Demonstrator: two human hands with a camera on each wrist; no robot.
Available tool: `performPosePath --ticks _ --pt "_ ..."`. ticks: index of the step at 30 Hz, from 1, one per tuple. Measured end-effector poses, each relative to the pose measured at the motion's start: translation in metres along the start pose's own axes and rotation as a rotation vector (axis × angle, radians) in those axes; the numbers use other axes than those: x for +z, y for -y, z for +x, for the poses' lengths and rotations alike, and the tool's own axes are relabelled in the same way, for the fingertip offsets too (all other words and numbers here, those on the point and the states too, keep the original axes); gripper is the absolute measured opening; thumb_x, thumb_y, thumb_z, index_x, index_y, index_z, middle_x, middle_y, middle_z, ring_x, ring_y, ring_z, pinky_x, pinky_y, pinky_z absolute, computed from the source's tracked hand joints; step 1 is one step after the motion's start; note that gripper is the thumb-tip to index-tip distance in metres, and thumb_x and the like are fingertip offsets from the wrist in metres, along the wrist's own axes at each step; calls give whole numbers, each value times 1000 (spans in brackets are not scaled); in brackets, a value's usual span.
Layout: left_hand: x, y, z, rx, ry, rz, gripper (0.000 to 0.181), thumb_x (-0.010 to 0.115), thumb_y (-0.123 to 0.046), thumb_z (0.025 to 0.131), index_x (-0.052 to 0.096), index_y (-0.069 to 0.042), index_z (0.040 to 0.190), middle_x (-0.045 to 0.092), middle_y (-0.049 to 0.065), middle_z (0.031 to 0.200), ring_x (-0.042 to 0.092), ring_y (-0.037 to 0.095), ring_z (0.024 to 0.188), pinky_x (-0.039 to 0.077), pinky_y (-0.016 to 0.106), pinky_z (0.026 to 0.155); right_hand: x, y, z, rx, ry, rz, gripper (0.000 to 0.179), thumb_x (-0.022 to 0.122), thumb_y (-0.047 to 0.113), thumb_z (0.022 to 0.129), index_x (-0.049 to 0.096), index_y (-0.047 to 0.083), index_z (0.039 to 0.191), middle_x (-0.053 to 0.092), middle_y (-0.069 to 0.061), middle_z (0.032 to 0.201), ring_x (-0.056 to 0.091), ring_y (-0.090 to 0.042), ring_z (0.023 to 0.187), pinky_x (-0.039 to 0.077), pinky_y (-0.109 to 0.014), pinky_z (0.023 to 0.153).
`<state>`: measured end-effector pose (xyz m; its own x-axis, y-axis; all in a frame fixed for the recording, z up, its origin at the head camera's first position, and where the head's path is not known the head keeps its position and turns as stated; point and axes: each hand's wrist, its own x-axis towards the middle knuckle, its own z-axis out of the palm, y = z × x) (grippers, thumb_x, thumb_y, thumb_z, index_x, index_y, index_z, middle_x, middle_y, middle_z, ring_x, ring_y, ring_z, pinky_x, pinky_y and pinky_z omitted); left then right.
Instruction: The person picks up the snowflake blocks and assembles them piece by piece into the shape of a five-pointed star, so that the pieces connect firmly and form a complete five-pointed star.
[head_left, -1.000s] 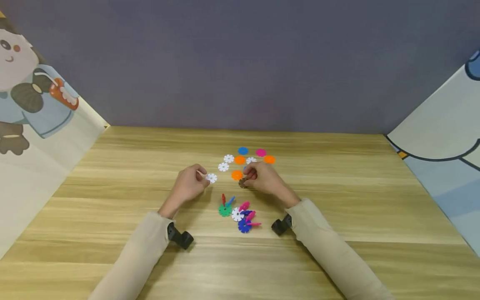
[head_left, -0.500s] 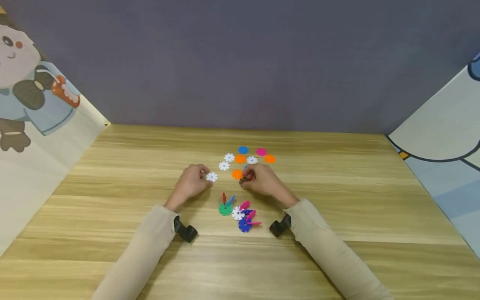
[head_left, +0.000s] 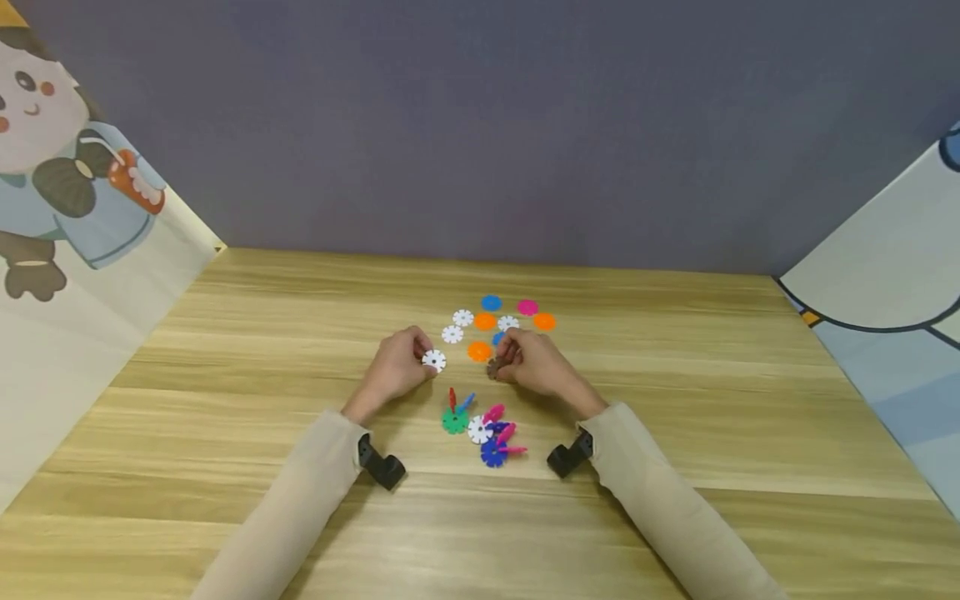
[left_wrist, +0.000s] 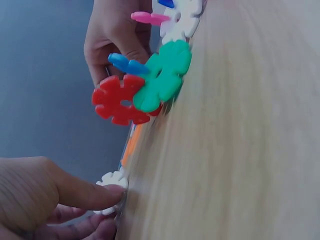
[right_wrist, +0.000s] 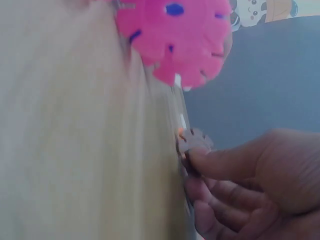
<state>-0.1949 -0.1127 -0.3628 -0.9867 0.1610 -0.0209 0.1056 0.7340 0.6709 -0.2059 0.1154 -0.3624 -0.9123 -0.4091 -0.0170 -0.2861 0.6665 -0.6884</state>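
Note:
My left hand [head_left: 397,362] pinches a white notched plastic snowflake disc [head_left: 434,361] between thumb and fingers; the disc also shows in the left wrist view. Opposite, my right hand [head_left: 538,362] holds a brown snowflake disc [head_left: 492,368] by its edge, partly covered by the fingers. Between the forearms lies a joined row of discs. At its left is a green disc [head_left: 455,422] with a red disc [left_wrist: 111,99] and a light blue disc [left_wrist: 129,65] slotted in upright. A white disc [head_left: 477,431] and a dark blue disc [head_left: 492,454] carry upright pink discs [right_wrist: 175,42].
Loose flat discs lie beyond the hands on the wooden table [head_left: 675,400]: several white, orange and blue ones, including an orange disc [head_left: 479,351], a white disc [head_left: 452,334] and a pink disc [head_left: 528,307]. A grey panel [head_left: 480,125] stands behind.
My left hand has shifted slightly right with the white disc, which now faces the head camera more fully. The right hand stays nearly in place with the brown disc.

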Motion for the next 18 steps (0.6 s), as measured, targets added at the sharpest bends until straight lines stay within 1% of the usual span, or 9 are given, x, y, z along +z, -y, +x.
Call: performPosePath --ticks 3,7,10,14,16,18 --pt "1 -2 0 12 3 -24 23 72 0 76 58 -1 94 66 15 90 61 25 83 52 35 75 -4 -1 -1 -15 -6 10 17 68 -3 81 59 3 92 63 -11 88 58 -18 77 52 -28 72" --pt "2 -5 -2 12 23 -48 18 69 -1 79 59 -2 93 67 15 90 63 24 83 54 34 74 -10 -1 -4 -28 -24 23 14 65 -4 83 59 3 94 64 -12 90 59 -20 79 53 -30 75" --pt "3 -9 -4 25 31 -81 16 68 -2 81 60 -2 95 68 14 89 63 22 79 54 32 72 -15 -1 -6 -37 -41 33 13 64 -4 84 60 2 94 64 -12 90 60 -21 80 53 -31 76" --pt "3 -15 -7 44 36 -181 14 65 -2 83 61 0 96 69 13 85 64 18 69 53 27 64 -21 3 -9 -71 -72 40 11 64 -5 84 61 1 94 65 -13 88 60 -21 80 54 -31 75" --pt "2 -19 -8 46 35 -248 15 64 -2 83 61 1 98 69 13 84 64 20 66 53 27 61 -25 7 -12 -98 -86 45 11 64 -4 84 61 0 93 65 -14 88 60 -21 79 54 -30 73" --pt "1 -24 -10 40 28 -311 16 64 -1 84 61 2 99 69 15 85 65 23 68 55 29 62 -28 11 -14 -123 -95 47 10 64 -4 85 61 0 93 65 -13 87 60 -21 79 54 -30 73"
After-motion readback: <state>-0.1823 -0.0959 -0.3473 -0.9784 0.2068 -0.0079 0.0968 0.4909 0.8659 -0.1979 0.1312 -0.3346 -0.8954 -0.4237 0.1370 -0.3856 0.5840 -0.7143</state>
